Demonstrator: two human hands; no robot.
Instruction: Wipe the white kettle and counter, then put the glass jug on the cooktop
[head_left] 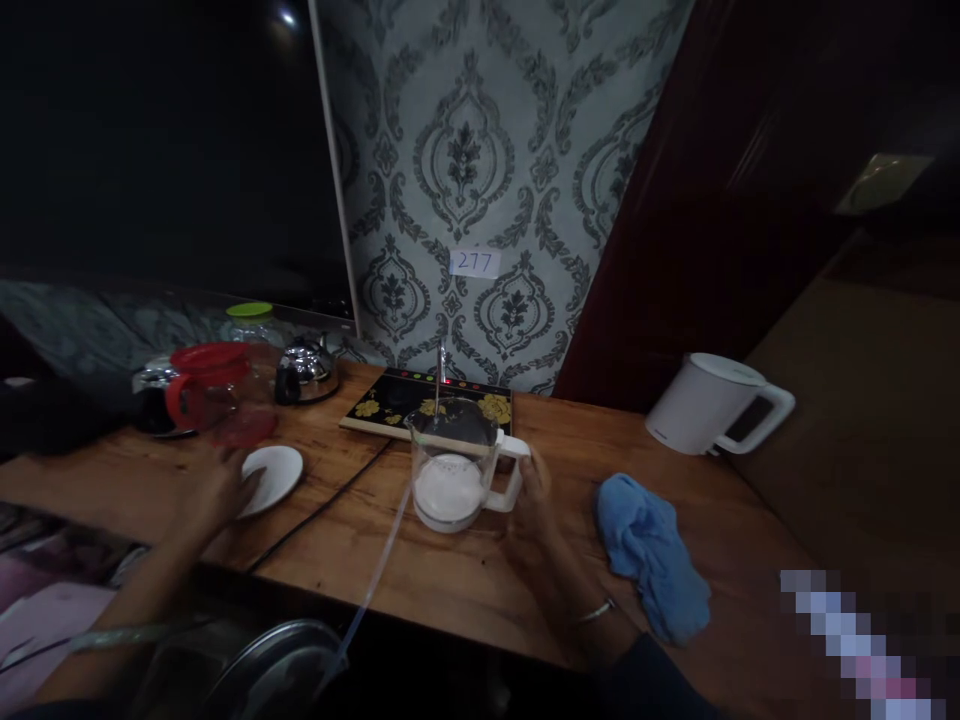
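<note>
Head view: the right hand is closed round the white handle of a clear glass jug with a white base, which stands upright on the brown wooden table, just in front of the black flower-patterned induction hob. The left hand lies open, fingers touching the small white saucer, left of the jug. A crumpled blue cloth lies right of the jug; a white electric kettle stands further right. By my judgement the jug is set down and not yet lifted; something white shows in its base.
</note>
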